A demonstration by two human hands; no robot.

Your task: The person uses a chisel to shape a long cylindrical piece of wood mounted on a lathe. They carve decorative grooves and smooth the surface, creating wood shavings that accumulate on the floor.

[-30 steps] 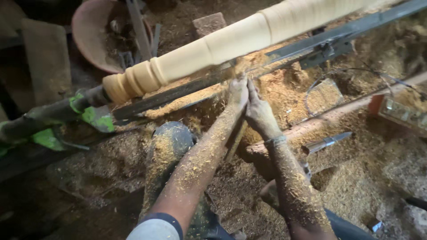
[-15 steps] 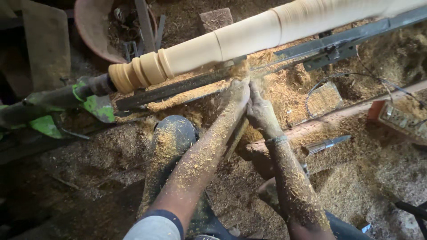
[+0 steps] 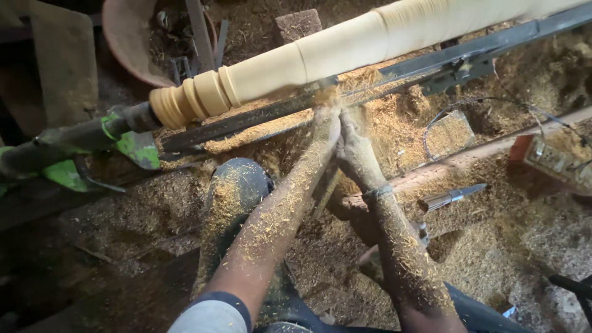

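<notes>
Workpiece: a long pale wooden spindle (image 3: 345, 49) lies across the upper view, slanting up to the right, with turned rings at its left end; every place below is given relative to it.
Tool rest: a dark metal bar (image 3: 394, 77) runs just below the spindle and parallel to it.
Left hand: my left hand (image 3: 325, 123) sits just below the spindle's middle, at the bar, fingers closed together and coated in sawdust.
Right hand: my right hand (image 3: 353, 145) lies pressed against the left one, just below the spindle, fingers closed.
Held tool: both hands appear to grip a turning tool whose dark tip (image 3: 328, 81) meets the spindle's underside; I cannot tell its full shape, as dust and my fingers cover it.
Shavings: sawdust (image 3: 394, 123) is heaped below the spindle around my hands.
Chisel: a spare metal chisel (image 3: 453, 196) lies well below the spindle, right of my right forearm.
Mount: a green-painted metal part (image 3: 132, 145) stands beside the spindle's ringed left end.
Basin: a reddish basin (image 3: 126, 46) sits above the spindle's left end.
</notes>
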